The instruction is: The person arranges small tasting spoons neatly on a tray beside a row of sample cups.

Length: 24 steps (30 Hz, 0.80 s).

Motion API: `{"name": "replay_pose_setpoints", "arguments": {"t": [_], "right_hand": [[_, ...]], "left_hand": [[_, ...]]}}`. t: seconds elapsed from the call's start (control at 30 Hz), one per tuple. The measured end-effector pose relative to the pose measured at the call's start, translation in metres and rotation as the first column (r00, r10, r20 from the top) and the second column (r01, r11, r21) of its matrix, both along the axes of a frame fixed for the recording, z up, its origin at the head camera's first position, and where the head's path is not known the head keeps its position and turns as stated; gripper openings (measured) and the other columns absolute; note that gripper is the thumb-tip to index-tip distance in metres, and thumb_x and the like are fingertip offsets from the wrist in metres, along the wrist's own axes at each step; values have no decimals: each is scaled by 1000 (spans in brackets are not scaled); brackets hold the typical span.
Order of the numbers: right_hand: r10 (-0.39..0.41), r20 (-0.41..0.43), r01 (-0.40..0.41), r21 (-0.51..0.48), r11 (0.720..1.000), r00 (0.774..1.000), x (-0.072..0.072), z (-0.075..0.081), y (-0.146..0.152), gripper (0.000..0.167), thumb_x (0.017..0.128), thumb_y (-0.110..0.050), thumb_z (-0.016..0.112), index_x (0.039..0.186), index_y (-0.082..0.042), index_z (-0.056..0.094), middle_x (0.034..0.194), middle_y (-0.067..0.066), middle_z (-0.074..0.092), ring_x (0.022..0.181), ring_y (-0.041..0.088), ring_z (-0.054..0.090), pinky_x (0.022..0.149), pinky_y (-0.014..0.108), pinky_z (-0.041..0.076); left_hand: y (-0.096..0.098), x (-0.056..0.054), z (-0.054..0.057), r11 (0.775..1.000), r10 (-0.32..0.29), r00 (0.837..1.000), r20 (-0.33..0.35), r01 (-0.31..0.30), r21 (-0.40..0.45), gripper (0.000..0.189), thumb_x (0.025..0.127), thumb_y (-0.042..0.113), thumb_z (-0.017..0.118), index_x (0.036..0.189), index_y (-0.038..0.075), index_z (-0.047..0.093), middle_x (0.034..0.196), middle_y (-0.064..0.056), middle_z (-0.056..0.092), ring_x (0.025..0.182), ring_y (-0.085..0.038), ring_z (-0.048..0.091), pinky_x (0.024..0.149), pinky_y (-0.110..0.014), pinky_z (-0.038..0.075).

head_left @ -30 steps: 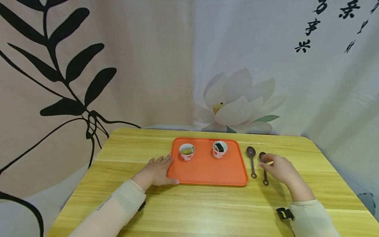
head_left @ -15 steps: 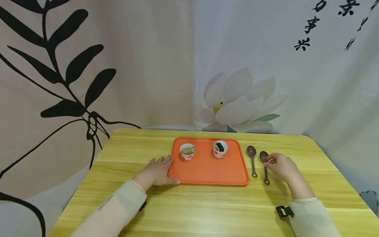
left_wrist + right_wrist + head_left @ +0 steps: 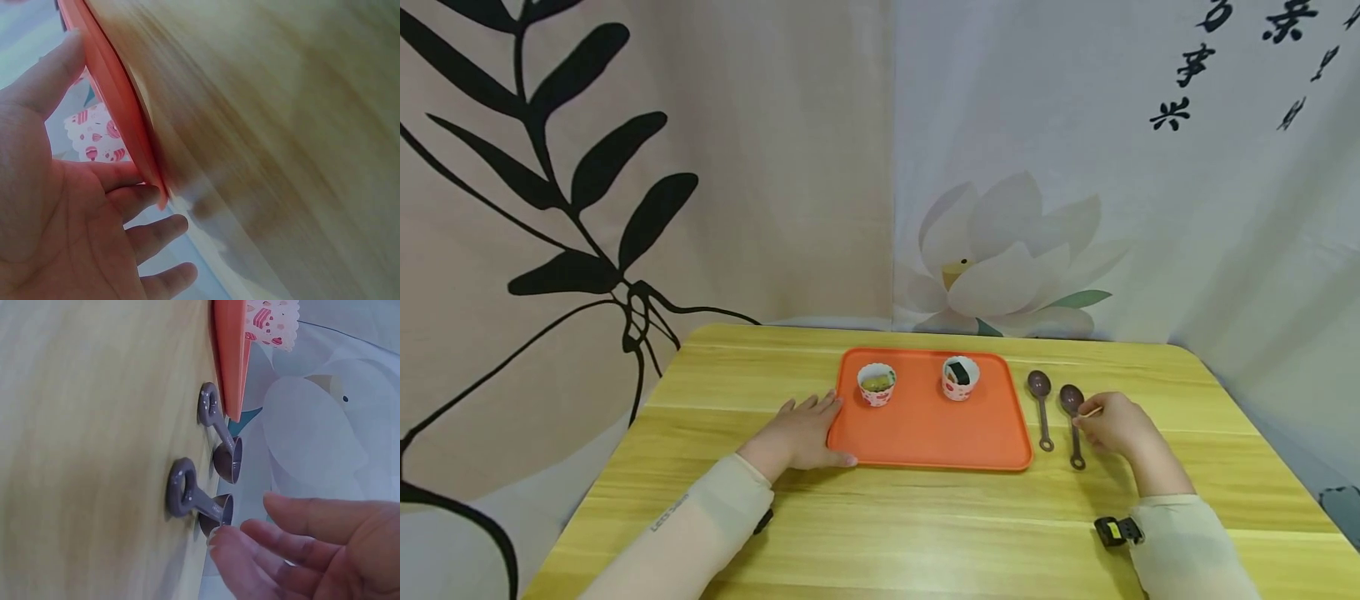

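My left hand [image 3: 797, 433] rests against the left edge of an orange tray [image 3: 925, 437], fingers spread along the rim and thumb at its near corner. Two paper cups stand on the tray: the left cup [image 3: 876, 396] holds something yellow-green, the right cup [image 3: 958, 388] something dark and white. To the tray's right lie two brown spoons, a left spoon [image 3: 1042, 408] and a right spoon [image 3: 1076, 446]. My right hand [image 3: 1116, 427] hovers at the right spoon's neck, fingers loosely bent. In the right wrist view, its thumb and fingers [image 3: 281, 515] are apart; whether a fingertip touches the spoon, I cannot tell.
The wooden table [image 3: 880, 533] ends at a far edge in front of a printed curtain [image 3: 805, 167]. The left spoon lies close to the tray's right edge, between it and the right spoon.
My right fingertips have shifted from the right spoon's bowl down toward its neck and bent closer together. The left hand, tray, cups and spoons have stayed in place.
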State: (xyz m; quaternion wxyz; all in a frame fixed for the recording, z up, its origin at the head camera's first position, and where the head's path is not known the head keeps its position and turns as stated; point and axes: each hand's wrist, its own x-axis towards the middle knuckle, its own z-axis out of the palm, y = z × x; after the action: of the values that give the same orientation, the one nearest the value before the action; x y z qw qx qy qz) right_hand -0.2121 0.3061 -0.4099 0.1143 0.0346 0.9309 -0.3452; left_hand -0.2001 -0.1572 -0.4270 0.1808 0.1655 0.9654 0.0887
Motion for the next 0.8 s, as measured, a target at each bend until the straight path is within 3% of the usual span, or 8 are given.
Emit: {"name": "replay_pose_setpoints", "arguments": {"t": [0.5,0.8], "right_hand": [[-38,32,38,17,999,999,-2,-8,2,26,98,-9,62,109,14,58,75,11,64,62,19,58,58,35,52],[-45,52,45,2,999,998,-6,-9,3,25,96,-6,63,109,15,57,78,14,65,64,18,63,59,35,57]], "left_hand": [[1,-1,0,1000,-7,1000,-1,7,11,104,85,67,66,158,3,28,165,-14,22,148,-43,25,116,-63,16],[1,-1,0,1000,-2,1000,3,2,12,104,84,67,66,158,4,27,165,-13,22,148,-42,24,117,-62,16]]}}
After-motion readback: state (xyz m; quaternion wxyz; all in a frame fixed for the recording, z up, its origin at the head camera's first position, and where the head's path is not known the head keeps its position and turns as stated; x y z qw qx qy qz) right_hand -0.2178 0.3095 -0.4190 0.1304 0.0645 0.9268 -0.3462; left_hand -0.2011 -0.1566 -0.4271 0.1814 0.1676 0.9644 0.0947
